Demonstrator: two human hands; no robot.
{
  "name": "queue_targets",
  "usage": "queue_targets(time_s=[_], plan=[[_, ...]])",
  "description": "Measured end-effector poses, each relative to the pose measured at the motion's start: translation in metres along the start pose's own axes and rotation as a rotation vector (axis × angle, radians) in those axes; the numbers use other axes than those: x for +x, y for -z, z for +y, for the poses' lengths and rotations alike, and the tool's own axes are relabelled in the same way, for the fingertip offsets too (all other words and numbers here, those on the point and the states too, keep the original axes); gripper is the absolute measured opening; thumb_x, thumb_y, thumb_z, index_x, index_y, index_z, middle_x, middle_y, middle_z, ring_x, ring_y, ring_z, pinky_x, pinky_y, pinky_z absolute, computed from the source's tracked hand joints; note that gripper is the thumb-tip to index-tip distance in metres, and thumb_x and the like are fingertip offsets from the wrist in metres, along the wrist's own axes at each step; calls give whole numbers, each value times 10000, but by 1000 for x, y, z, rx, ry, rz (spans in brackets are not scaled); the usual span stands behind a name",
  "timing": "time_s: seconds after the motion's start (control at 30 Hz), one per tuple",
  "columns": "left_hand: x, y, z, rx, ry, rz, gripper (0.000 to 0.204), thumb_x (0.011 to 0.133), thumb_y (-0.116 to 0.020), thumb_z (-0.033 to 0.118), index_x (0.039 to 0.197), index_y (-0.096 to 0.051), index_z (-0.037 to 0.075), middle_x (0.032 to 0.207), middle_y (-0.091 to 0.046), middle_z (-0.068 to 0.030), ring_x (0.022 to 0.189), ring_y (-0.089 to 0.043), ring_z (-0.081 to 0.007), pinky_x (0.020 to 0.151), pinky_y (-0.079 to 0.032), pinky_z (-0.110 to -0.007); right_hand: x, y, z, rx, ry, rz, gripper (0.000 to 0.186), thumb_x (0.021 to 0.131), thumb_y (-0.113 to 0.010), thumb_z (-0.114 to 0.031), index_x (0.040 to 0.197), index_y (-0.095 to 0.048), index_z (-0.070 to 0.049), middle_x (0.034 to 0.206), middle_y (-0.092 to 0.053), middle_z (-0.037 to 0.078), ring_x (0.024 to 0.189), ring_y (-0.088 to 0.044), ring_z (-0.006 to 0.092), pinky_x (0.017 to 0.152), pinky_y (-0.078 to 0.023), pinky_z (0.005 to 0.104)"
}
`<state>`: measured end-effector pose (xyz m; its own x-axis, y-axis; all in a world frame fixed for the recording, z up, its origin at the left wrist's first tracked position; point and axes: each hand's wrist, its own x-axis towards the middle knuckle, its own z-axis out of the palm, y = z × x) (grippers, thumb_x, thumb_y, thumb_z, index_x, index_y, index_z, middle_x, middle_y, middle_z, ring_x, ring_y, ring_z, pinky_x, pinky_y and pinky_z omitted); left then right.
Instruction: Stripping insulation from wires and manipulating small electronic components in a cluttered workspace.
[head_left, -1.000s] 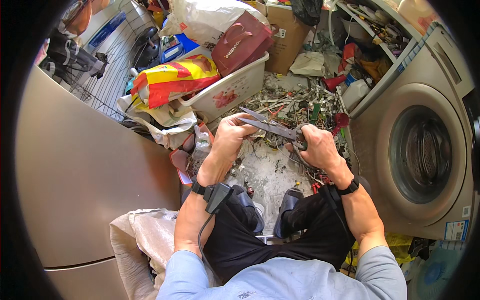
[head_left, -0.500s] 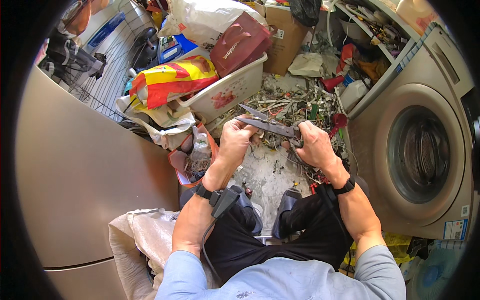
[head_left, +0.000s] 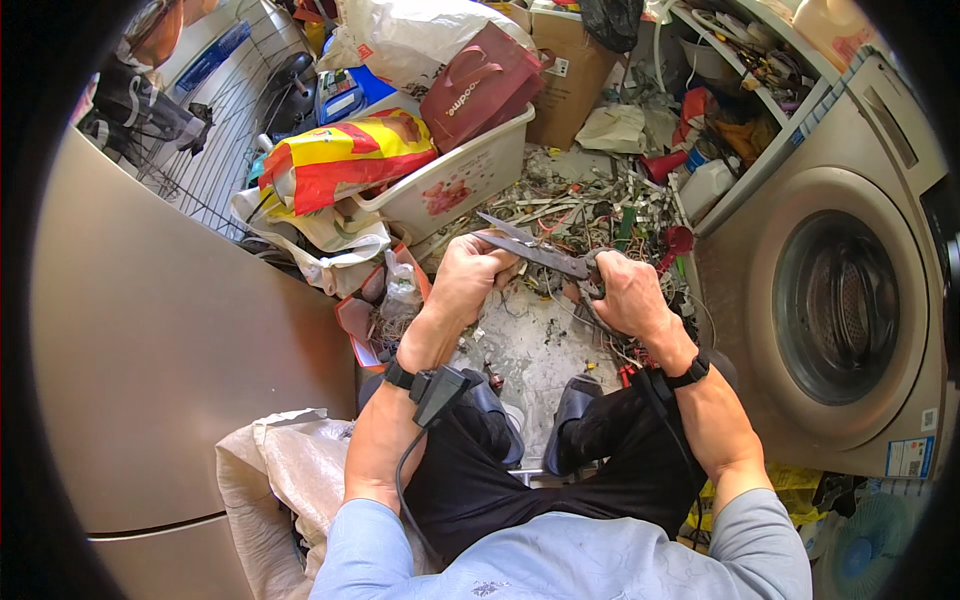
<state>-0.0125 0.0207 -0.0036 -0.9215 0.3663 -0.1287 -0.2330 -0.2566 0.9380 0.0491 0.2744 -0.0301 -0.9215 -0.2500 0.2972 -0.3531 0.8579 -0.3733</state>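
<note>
My right hand is closed on the handles of large dark scissors, whose open blades point up and to the left. My left hand has its fingers pinched just under the blade tips, on something small that I cannot make out. Beyond both hands the floor is strewn with a heap of scrap strips, wires and small pieces. Just left of my left forearm sits an orange open box with a plastic bag and tangled wire in it.
A refrigerator stands left, a washing machine right. Ahead are a white bin piled with bags, a cardboard box, a wire rack and a cluttered shelf. A pale sack lies at lower left.
Both hands and the scissors have shifted only slightly, first a little leftward and up, then my right hand slightly back down. The scissor blades remain open.
</note>
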Motion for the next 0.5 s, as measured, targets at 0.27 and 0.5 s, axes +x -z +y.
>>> queue_targets(time_s=[0.27,0.5], plan=[[-7,-4,5,163,72,-38,173,850,-680,-19,1001,-766,-20,700,-618,9,571,-490,-66,517,-370,-236,-2,2,-6,55,26,38,380,753,-838,-180,923,-542,-13,848,-617,195,802,-647,434,697,-522,484],[-7,3,23,283,96,-67,199,837,-704,-12,1026,-767,-15,759,-661,-2,621,-544,-67,561,-420,-221,-4,5,-9,48,1,-7,370,764,-852,-194,874,-548,-13,796,-616,195,766,-646,426,667,-513,475]])
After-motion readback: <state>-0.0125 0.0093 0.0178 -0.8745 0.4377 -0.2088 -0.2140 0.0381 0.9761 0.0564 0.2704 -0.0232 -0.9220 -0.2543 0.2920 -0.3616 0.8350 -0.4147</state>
